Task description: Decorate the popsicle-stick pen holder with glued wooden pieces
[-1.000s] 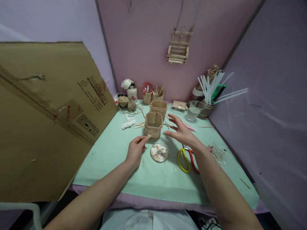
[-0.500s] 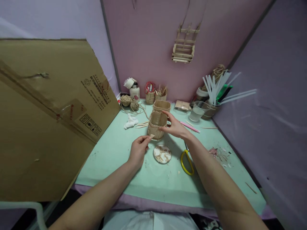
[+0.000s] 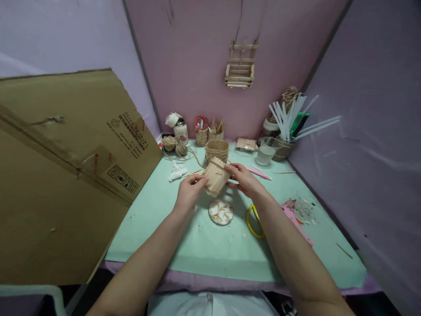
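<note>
A small box of pale wooden sticks with scalloped rims [image 3: 215, 180] is tipped over between my hands, its slatted side facing up. A short sliver of wood lies across that side. My right hand [image 3: 245, 179] grips the box at its right edge, thumb on top and fingers beneath. At the lower left edge, my left hand [image 3: 190, 189] has thumb and fingertips closed on the box; whether a small chip is also between them I cannot tell. Just below is a round white dish [image 3: 211, 219] of wood chips. Yellow-handled scissors [image 3: 249, 228] lie by my right forearm.
Behind the held box stands another wooden box with a braided rim [image 3: 217, 145]. Twine balls [image 3: 169, 143], a white crumpled tissue [image 3: 177, 170], a clear cup [image 3: 265, 153] and a pot of white sticks [image 3: 285, 151] surround it. A large cardboard sheet [image 3: 66, 175] leans at left.
The box has been lifted and tipped so its side faces up instead of its opening. My left hand has moved from holding a small wood chip to the box's edge. The view has shifted slightly.
</note>
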Available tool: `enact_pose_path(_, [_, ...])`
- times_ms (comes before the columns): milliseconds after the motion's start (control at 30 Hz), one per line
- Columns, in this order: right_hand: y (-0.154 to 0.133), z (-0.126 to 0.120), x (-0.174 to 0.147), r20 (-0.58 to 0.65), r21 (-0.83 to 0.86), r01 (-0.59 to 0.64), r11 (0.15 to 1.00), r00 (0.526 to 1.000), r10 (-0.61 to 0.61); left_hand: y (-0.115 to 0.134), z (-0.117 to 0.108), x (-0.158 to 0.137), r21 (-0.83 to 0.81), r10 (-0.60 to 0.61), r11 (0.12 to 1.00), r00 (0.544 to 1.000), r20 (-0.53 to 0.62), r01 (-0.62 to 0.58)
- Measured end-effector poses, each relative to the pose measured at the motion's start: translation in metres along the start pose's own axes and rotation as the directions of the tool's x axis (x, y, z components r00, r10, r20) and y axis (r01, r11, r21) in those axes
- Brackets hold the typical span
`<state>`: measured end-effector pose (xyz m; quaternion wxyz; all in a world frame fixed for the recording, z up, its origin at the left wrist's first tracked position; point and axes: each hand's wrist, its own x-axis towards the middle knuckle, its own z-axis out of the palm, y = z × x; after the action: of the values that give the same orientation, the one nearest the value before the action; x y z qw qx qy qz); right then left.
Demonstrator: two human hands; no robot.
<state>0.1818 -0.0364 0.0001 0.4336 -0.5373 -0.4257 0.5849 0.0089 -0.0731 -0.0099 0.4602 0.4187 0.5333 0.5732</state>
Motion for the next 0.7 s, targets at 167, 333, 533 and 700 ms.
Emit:
enact_pose_path(167, [0.004,-0.005,0.002,0.019,0.049,-0.002,0.999,1.0,0.001,0.003,0.006,0.011,0.222,0.122,0.969,0.991,-0.056,-0.107])
enact_pose_path(333, [0.007,-0.007,0.0,0.014,0.078,0.006,0.997,1.0,-0.007,0.0,0.01,0.017,0.365,0.26,0.908,0.96,-0.102,-0.207])
enact_pose_path(533, [0.007,-0.007,-0.002,0.015,0.087,0.031,0.996,0.999,-0.032,-0.007,0.014,0.017,0.329,0.215,0.927,0.974,-0.073,-0.18])
enact_pose_path(700, [0.006,-0.007,-0.003,0.022,0.083,0.037,0.996,0.999,-0.039,-0.006,0.015,0.017,0.321,0.204,0.932,0.976,-0.078,-0.169])
